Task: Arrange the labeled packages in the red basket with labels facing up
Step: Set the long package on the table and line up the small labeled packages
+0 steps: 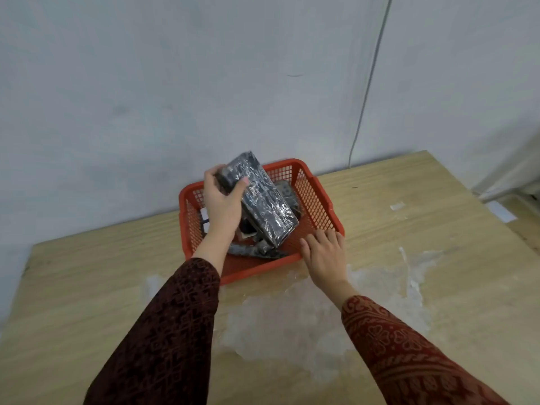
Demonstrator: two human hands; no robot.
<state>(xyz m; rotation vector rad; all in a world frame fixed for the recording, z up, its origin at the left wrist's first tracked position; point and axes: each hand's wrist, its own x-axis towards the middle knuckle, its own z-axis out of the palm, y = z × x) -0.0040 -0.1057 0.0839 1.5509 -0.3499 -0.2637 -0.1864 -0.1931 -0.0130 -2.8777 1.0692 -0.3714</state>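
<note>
A red plastic basket (317,200) sits on the wooden table near the wall. My left hand (223,201) grips the upper end of a large dark package wrapped in clear film (263,203), holding it tilted over the basket with its lower end down inside. No label shows on its visible face. My right hand (324,255) rests with fingers spread on the basket's near right rim, holding nothing. Other dark packages (257,249) lie in the basket beneath, partly hidden. A white label patch (204,219) shows at the basket's left side.
The wooden table (409,244) ends against a pale wall behind the basket. Crumpled clear plastic film (306,317) is spread on the table in front of the basket. A thin cable (369,83) runs down the wall to the right.
</note>
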